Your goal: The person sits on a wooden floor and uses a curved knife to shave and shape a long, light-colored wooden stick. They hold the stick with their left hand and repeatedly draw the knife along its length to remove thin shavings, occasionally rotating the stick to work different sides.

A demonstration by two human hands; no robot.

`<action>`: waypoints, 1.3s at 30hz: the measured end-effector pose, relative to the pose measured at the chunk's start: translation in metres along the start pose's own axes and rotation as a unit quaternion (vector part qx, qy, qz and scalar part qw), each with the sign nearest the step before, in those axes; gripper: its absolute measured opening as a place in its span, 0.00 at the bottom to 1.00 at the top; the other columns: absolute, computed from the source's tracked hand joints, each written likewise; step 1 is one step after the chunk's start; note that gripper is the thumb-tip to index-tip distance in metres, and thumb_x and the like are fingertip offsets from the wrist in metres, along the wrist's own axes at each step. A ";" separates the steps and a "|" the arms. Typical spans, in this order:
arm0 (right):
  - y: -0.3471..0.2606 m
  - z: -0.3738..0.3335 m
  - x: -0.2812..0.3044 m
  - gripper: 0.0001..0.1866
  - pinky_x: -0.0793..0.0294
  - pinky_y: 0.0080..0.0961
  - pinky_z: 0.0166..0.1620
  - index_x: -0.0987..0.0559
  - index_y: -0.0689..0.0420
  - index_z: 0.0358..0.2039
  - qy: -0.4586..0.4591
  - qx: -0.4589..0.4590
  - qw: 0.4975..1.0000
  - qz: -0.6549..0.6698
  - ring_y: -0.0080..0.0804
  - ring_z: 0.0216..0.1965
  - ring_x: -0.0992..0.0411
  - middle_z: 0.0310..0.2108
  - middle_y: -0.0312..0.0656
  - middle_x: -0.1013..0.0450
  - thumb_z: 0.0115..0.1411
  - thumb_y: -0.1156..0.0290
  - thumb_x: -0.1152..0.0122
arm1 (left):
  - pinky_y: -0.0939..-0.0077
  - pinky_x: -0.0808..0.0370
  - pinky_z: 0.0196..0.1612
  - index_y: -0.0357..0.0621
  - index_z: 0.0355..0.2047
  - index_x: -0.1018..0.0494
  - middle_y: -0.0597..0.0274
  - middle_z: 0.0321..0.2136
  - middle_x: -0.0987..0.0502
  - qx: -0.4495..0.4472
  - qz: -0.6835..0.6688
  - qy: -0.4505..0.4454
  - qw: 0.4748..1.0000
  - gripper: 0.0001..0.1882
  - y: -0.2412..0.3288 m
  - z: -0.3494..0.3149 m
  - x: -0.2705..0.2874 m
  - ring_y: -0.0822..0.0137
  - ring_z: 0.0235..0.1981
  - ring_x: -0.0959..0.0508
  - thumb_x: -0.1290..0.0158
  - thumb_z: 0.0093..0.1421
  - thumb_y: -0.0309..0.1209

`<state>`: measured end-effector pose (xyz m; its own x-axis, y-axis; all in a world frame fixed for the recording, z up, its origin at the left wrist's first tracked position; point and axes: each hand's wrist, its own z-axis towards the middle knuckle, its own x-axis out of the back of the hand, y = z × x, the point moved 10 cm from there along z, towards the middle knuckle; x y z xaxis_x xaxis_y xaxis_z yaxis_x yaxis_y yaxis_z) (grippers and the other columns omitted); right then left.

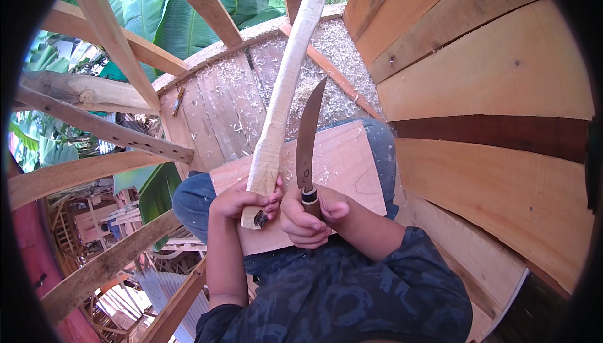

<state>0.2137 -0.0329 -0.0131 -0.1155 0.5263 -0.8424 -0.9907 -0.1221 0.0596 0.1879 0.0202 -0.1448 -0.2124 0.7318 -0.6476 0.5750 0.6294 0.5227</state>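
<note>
My left hand (242, 200) is wrapped round the lower end of a long, pale, shaved wooden stick (279, 104), which leans up and away to the right. A dark knot-like spot marks its near end. In my right hand (308, 217) a large knife (308, 136) stands upright, its curved brown-grey blade pointing away from me; my fingers close round its dark handle below a pale collar. The blade is just right of the stick, with a gap between them. Under both hands a flat wooden board (352, 161) lies across my lap, sprinkled with a few shavings.
Wood shavings (333, 48) cover much of the far plank floor (213, 104). A small yellowish, pen-like object (178, 101) lies at its left edge. A plank wall (490, 73) rises close on the right. Open wooden beams (119, 35) frame the left side, with banana leaves beyond.
</note>
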 end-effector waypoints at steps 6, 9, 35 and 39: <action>-0.021 -0.009 0.022 0.11 0.41 0.18 0.12 0.29 0.58 0.24 0.183 0.041 0.977 -0.098 0.17 0.09 0.44 0.13 0.32 0.42 0.59 0.67 0.39 | 0.73 0.30 0.30 0.37 0.47 0.38 0.62 0.26 0.31 0.010 0.002 0.024 1.000 0.24 0.002 -0.003 -0.003 0.67 0.25 0.29 0.47 0.49 0.21; -0.027 -0.008 0.015 0.13 0.40 0.19 0.13 0.30 0.58 0.23 0.150 0.058 0.980 -0.115 0.17 0.10 0.43 0.13 0.32 0.42 0.58 0.67 0.38 | 0.73 0.30 0.29 0.37 0.46 0.38 0.62 0.26 0.31 0.015 -0.010 0.014 1.000 0.23 0.002 -0.001 -0.006 0.67 0.25 0.29 0.48 0.48 0.21; -0.041 -0.016 0.008 0.10 0.38 0.19 0.15 0.24 0.62 0.29 0.086 0.124 0.985 -0.088 0.19 0.10 0.39 0.14 0.34 0.36 0.62 0.68 0.44 | 0.73 0.31 0.27 0.37 0.46 0.39 0.61 0.26 0.31 0.014 -0.101 -0.062 0.993 0.25 -0.005 0.005 -0.009 0.68 0.23 0.28 0.49 0.45 0.20; -0.035 -0.017 0.009 0.16 0.38 0.18 0.16 0.24 0.60 0.26 0.084 0.111 0.988 -0.065 0.19 0.11 0.40 0.13 0.32 0.36 0.57 0.59 0.36 | 0.72 0.30 0.27 0.37 0.46 0.39 0.61 0.26 0.31 0.014 -0.116 -0.050 0.992 0.25 -0.007 0.005 -0.008 0.67 0.23 0.28 0.49 0.45 0.20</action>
<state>0.2484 -0.0380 -0.0319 0.0085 0.3768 -0.9263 -0.9897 0.1355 0.0460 0.1900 0.0085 -0.1459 -0.2622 0.5375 -0.8015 0.5427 0.7689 0.3380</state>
